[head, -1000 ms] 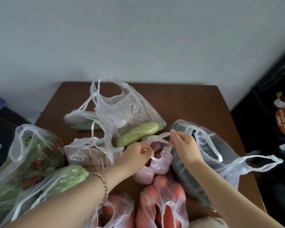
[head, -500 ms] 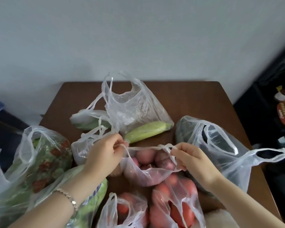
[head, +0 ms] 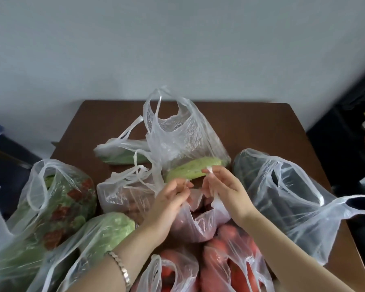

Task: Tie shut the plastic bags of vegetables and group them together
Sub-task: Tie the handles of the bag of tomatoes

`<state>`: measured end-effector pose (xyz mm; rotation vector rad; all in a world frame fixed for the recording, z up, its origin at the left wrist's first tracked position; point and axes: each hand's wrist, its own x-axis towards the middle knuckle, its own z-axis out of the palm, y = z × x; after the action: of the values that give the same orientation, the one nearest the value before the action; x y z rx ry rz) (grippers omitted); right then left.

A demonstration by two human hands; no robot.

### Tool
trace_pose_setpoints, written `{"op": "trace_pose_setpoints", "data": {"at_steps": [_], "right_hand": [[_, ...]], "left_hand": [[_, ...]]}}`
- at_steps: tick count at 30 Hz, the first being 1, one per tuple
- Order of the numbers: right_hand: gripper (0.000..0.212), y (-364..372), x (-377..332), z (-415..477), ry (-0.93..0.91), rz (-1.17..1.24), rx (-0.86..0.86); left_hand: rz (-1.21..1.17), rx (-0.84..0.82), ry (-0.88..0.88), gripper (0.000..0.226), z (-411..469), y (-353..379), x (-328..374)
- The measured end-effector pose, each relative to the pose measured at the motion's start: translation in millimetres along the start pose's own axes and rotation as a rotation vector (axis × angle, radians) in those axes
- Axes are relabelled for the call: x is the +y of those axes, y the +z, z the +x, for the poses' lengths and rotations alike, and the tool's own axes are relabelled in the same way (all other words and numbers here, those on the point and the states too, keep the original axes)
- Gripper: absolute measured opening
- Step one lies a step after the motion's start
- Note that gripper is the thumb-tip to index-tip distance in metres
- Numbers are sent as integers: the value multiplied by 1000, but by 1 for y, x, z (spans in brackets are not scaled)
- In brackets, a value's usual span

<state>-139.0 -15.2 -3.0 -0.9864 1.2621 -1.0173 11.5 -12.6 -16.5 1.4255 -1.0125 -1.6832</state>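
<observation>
I hold my left hand (head: 171, 199) and right hand (head: 226, 190) just above the red-vegetable bag (head: 196, 228), possibly potatoes; each pinches one of its handles (head: 209, 170), nearly meeting.

no legible text anywhere.

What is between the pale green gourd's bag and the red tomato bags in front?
In the head view, a small bag of reddish vegetables lies there, its handles gripped by the left hand and the right hand.
</observation>
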Motion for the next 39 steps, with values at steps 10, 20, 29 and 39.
{"op": "trace_pose_setpoints", "data": {"at_steps": [10, 20, 29, 39], "right_hand": [[15, 15, 32, -1, 283, 146, 7], [21, 10, 29, -13, 136, -37, -2], [13, 11, 51, 9, 228, -208, 245], [26, 10, 52, -6, 128, -391, -71]], "left_hand": [[-172, 46, -210, 23, 7, -1, -5], [67, 87, -194, 19, 11, 13, 1], [600, -47, 135, 31, 6, 7, -20], [445, 131, 194, 27, 14, -5, -31]]}}
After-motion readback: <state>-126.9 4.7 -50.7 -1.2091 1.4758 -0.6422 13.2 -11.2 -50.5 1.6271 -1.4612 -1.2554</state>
